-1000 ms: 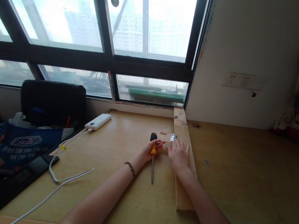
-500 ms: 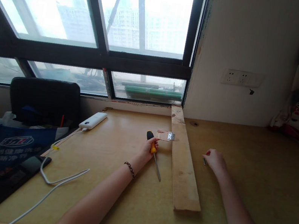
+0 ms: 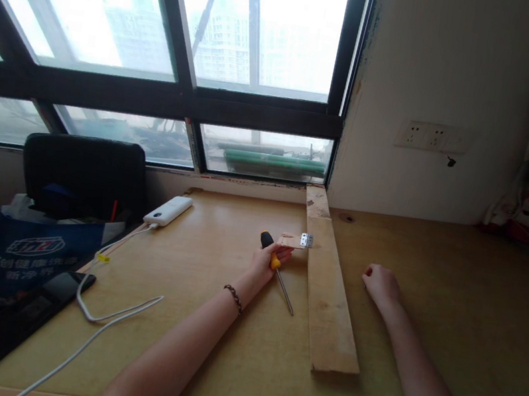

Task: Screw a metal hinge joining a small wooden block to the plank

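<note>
My left hand holds a screwdriver with a black and yellow handle; its steel shaft slants down to the right over the table. The fingers of this hand reach to a small thin wooden piece. A silver hinge joins that piece to the edge of a long wooden board, which lies on the table. To the right of the board is my right hand, closed near the tabletop. Small metal pieces showed at its fingertips a moment ago; its fingers now mostly hide them.
A white power bank with a white cable lies on the table at left. Behind it stand a black chair and a blue bag. A window and a wall with sockets bound the far side.
My left hand's fingers have straightened toward the small wooden piece, with the screwdriver still in the hand. In my right hand the metal pieces have turned mostly out of sight. The view shifted slightly.
</note>
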### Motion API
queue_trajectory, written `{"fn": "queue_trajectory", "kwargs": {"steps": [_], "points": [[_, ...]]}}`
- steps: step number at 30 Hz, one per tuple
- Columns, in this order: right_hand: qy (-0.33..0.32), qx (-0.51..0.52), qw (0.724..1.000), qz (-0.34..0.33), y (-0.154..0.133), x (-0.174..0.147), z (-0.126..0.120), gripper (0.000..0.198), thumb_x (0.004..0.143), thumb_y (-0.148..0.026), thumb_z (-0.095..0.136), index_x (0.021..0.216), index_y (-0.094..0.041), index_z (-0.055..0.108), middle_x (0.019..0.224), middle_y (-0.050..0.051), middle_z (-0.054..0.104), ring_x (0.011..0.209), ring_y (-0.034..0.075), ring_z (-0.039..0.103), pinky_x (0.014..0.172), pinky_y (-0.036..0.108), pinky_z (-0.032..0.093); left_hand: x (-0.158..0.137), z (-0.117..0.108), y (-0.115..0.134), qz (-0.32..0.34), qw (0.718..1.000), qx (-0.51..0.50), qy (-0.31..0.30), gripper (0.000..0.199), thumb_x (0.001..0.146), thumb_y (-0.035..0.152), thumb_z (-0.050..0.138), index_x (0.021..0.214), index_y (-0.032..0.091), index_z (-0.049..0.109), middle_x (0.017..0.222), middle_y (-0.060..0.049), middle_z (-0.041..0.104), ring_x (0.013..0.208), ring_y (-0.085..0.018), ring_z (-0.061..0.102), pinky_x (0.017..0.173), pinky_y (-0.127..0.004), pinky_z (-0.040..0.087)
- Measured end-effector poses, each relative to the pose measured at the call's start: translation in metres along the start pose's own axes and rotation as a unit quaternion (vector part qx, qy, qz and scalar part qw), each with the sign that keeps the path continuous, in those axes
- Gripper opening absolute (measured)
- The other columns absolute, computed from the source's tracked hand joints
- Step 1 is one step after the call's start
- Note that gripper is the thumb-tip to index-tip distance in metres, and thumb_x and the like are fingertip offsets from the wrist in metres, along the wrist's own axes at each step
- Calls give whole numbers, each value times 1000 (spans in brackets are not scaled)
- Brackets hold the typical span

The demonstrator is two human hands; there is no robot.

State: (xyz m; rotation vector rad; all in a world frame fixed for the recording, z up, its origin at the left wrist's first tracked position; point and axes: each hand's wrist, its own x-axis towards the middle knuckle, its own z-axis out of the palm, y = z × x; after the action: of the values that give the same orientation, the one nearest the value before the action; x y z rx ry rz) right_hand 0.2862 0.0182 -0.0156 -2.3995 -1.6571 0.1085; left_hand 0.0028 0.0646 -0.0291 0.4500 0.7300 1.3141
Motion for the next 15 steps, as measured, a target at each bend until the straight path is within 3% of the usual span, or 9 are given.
{"fn": "queue_trajectory", "kwargs": {"steps": [11, 15], "points": [[30, -20, 999, 3, -3, -4, -3, 16, 69, -33, 57, 74, -20, 65, 84, 7, 62, 75, 19, 59, 56, 25, 38, -4, 4, 2, 2, 999, -25, 28, 24, 63, 7, 57, 86, 9, 56, 76, -12, 67, 73, -23, 65, 73, -37, 52], [7, -16, 1000, 9, -5, -5, -4, 16, 70, -32, 56, 74, -19, 64, 82, 8, 62, 75, 20, 59, 55, 26, 39, -5, 4, 2, 13, 999, -19, 28, 26, 63, 6, 57, 89, 8, 56, 77, -12, 66, 73, -23, 65, 70, -36, 52]]}}
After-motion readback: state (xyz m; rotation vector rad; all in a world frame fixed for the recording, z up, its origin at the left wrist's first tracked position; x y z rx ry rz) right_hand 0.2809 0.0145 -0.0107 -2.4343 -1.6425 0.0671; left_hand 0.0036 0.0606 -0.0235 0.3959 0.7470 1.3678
